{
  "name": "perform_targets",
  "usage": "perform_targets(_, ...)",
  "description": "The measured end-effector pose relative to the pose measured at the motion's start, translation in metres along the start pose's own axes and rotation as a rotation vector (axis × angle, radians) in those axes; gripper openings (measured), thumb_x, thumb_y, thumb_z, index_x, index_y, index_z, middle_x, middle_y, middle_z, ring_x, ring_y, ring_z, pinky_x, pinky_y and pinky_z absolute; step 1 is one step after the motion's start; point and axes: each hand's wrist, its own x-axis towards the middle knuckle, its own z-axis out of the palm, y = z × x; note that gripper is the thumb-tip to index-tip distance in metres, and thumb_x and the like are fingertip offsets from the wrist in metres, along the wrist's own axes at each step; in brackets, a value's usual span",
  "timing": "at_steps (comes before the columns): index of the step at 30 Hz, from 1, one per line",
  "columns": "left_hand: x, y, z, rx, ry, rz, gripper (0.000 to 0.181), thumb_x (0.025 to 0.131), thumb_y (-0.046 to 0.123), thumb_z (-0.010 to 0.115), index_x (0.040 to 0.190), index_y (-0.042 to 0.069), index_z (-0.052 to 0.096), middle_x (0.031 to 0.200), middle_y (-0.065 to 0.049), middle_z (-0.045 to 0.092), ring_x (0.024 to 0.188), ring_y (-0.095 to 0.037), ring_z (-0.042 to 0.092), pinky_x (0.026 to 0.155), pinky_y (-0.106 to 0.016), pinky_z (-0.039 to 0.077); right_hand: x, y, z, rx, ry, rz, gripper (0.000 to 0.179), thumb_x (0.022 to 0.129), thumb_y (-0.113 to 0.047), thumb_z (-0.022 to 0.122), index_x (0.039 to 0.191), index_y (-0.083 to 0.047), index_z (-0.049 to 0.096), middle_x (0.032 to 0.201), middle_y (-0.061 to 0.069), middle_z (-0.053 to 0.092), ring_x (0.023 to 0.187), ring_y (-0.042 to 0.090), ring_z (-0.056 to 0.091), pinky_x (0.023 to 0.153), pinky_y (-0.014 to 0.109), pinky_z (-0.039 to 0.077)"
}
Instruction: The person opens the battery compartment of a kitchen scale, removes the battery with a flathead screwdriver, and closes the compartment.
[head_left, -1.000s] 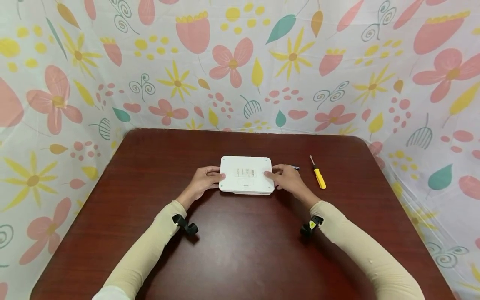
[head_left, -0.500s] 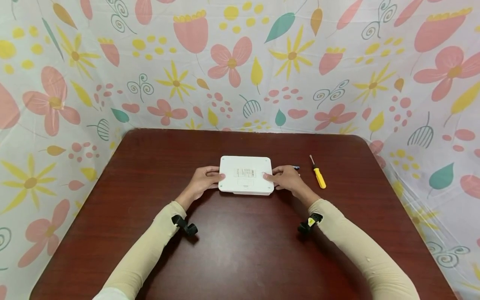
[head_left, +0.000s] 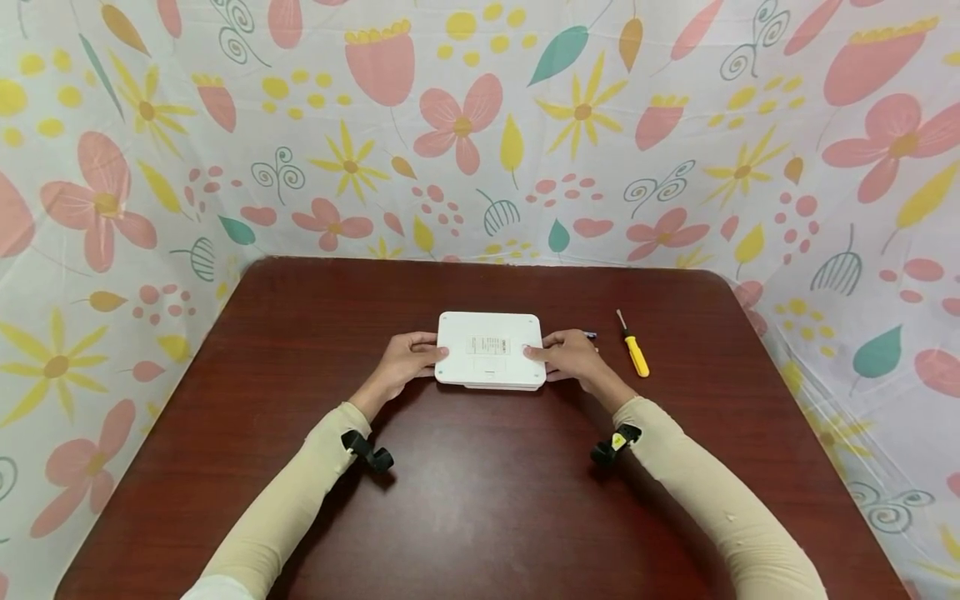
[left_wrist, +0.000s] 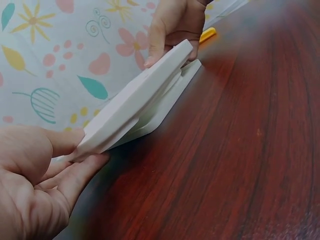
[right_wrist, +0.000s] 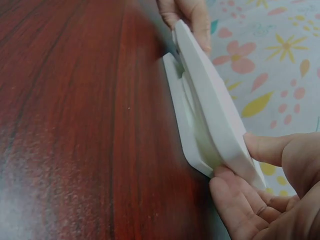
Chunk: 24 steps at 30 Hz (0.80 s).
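Note:
A flat white device (head_left: 491,329) lies near the middle of the table, printed label and small cover panel facing up, round spots at its corners. Both wrist views show two layers: an upper white part (right_wrist: 212,102) over a lower white part (left_wrist: 172,102), with a gap along the front. My left hand (head_left: 405,362) pinches the left edge, thumb on top and fingers below. At the right edge my right hand (head_left: 573,357) grips it likewise; the right wrist view has its fingertips (right_wrist: 222,182) under the upper part's rim, beside the lower part.
A screwdriver (head_left: 634,346) with a yellow handle lies to the right of my right hand. Partly hidden behind that hand is a small dark object (head_left: 590,335). The reddish-brown table (head_left: 465,483) is bordered by a flower-patterned curtain (head_left: 465,208) at the back and sides.

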Motion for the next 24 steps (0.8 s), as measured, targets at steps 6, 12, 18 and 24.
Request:
perform_targets(6,-0.002,0.003,0.002,0.060,0.009,0.036,0.045,0.095,-0.001,0.069,0.136,-0.013,0.056,0.108,-0.023,0.069,0.085,-0.017,0.072,0.076,-0.034,0.064,0.000,0.000,-0.002,0.007,0.001,0.019,0.068,0.090,-0.039,0.080,0.136,0.006,0.056,0.110,0.018,0.068,0.089,0.022,0.070,0.077,0.035,0.064)
perform_targets(12,-0.004,0.012,0.004,0.125,0.025,0.095,0.043,0.093,-0.001,0.072,0.133,-0.012,0.060,0.110,-0.028,0.070,0.085,-0.020,0.073,0.076,-0.035,0.064,-0.007,-0.007,-0.007,0.018,0.007,-0.024,0.063,0.090,-0.035,0.081,0.131,0.007,0.057,0.105,0.017,0.068,0.085,0.022,0.071,0.078,0.038,0.064)
perform_targets(18,-0.006,0.026,0.005,0.219,0.037,0.145,0.044,0.091,0.002,0.076,0.131,-0.009,0.062,0.112,-0.027,0.072,0.085,-0.024,0.075,0.074,-0.037,0.065,-0.017,-0.015,-0.013,-0.062,0.055,-0.120,0.054,0.090,-0.035,0.081,0.122,0.004,0.061,0.095,0.015,0.069,0.082,0.029,0.070,0.081,0.045,0.063)
perform_targets(24,-0.009,0.038,0.004,0.272,0.056,0.179,0.044,0.088,0.004,0.080,0.128,-0.005,0.065,0.108,-0.023,0.074,0.082,-0.025,0.076,0.075,-0.043,0.064,-0.025,-0.019,-0.015,-0.158,0.124,-0.223,0.050,0.087,-0.040,0.083,0.114,-0.002,0.064,0.092,0.013,0.068,0.080,0.032,0.070,0.075,0.045,0.062)
